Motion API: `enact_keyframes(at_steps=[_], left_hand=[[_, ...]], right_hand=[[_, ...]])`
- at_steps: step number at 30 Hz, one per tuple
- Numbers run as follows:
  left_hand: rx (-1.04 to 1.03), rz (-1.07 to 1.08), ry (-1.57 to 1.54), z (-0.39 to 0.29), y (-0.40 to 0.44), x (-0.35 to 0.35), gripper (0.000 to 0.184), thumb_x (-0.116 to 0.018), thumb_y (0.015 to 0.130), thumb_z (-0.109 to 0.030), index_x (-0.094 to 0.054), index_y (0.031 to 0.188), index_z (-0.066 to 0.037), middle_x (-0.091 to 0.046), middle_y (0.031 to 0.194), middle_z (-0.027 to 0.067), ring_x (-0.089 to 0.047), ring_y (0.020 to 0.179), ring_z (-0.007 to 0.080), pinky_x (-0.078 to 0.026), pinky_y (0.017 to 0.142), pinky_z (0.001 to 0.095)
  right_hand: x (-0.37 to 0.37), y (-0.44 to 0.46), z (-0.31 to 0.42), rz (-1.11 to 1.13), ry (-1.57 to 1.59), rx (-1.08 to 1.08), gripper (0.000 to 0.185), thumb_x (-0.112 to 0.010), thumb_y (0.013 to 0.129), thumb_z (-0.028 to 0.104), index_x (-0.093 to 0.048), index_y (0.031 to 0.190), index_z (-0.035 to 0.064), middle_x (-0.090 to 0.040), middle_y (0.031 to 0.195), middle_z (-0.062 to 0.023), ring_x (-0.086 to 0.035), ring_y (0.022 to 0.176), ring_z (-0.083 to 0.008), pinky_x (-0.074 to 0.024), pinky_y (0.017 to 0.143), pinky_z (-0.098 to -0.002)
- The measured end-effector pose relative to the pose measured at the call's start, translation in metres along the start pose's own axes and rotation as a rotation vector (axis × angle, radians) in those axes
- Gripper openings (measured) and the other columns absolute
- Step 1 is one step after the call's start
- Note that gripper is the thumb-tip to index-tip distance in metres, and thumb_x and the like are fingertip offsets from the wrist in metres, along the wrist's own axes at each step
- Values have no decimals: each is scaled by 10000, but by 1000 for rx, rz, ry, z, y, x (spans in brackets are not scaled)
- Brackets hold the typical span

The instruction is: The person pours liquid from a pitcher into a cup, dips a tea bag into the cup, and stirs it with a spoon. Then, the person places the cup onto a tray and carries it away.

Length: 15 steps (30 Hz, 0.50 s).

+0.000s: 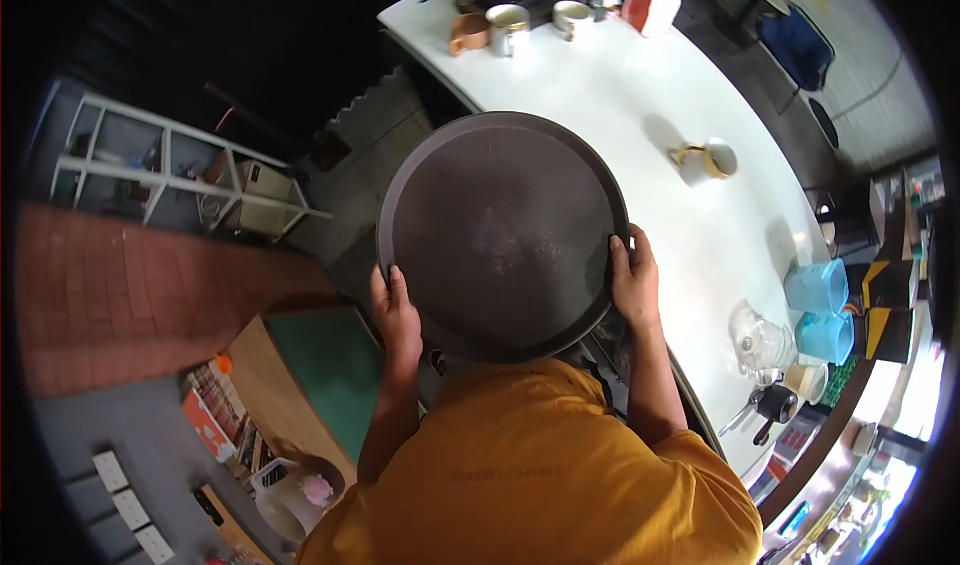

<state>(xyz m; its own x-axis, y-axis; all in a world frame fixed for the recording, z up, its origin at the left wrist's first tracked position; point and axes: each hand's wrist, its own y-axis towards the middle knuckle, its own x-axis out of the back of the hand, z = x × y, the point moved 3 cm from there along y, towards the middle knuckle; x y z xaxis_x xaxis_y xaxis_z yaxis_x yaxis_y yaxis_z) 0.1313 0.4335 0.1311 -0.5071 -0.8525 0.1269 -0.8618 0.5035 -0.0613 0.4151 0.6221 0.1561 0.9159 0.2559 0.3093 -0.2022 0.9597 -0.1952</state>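
Note:
A large round dark brown serving tray is held up in front of my body, its flat inner face toward me. Pale smudges mark its middle. My left hand grips the left rim, thumb over the edge and fingers mostly hidden behind. On the opposite side my right hand clasps the rim in the same way. Nothing lies on the tray. To its right, a white mug with a gold handle stands on the white counter.
At the counter's far end are a brown cup, white mugs and a red-and-white package. Blue containers, a clear glass pitcher and a portafilter sit along the right edge. A white metal rack stands left.

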Motion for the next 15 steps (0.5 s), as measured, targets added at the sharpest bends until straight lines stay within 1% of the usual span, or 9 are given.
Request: enact_keyframes(at_steps=[1,2,4,5,6,8,9,13,15], left_hand=[[25,33,51,-5,-4,-21,397,-456,1004,-245,-463,1297,22,-563,1151,92,-512,1058,163,-383,932,294],[25,55,53,-8,-5,-38,397,-456,1004,-245,-463,1297,22,-563,1151,92,-512,1058,163,-383,932,294],[10,72,9,-13,-1,-69,383,-455,1003,-213,-463,1305,21,-555,1224,106,-505,1133,172,-365,982,294],[65,84,-45,-20,-2,-81,375,-454,1003,-206,-467,1303,19,-561,1204,98,-510,1114,167,-365,977,293],[71,94,-36,-18,-1,-90,375,-454,1003,-206,-467,1303,19,-561,1204,98,-510,1114,167,-365,977,293],[48,85,26,-12,4,-99,374,-458,999,-208,-473,1302,11,-554,1217,88,-503,1117,164,-361,977,291],[42,94,33,-10,7,-104,374,-458,999,-208,-473,1302,11,-554,1217,88,-503,1117,164,-361,977,291],[48,125,-9,-5,25,-124,368,-455,1000,-203,-475,1298,12,-558,1205,90,-504,1112,160,-364,973,290],[56,150,-31,1,33,-130,370,-455,1000,-206,-475,1298,14,-559,1202,92,-504,1111,161,-363,973,291]], right_hand=[[17,4,4,-71,-38,87,303,-517,924,117,-533,1188,-31,-613,1014,-225,-610,929,-282,-466,810,-337],[32,12,-3,-90,-37,77,303,-517,924,117,-533,1188,-31,-613,1014,-225,-610,929,-282,-466,810,-337],[54,29,-18,-120,-167,226,346,-517,867,61,-532,1197,-41,-589,1074,-243,-603,950,-340,-468,821,-378],[62,35,-21,-132,-305,333,392,-511,824,33,-530,1208,-44,-567,1051,-231,-593,906,-325,-471,799,-383],[69,40,-27,-136,-304,319,392,-511,824,33,-530,1208,-44,-567,1051,-231,-593,906,-325,-471,799,-383],[73,45,-21,-81,-293,246,395,-509,830,36,-535,1218,-34,-555,982,-204,-583,841,-298,-471,775,-372],[74,50,-24,-94,-304,269,408,-519,822,36,-539,1225,-25,-549,942,-190,-571,786,-275,-471,740,-372],[71,66,-29,-146,-287,233,411,-532,813,37,-544,1218,-25,-552,945,-190,-569,773,-279,-472,730,-374],[68,72,-35,-190,-343,193,400,-546,799,36,-561,1192,-31,-556,938,-195,-572,778,-294,-474,731,-379]])
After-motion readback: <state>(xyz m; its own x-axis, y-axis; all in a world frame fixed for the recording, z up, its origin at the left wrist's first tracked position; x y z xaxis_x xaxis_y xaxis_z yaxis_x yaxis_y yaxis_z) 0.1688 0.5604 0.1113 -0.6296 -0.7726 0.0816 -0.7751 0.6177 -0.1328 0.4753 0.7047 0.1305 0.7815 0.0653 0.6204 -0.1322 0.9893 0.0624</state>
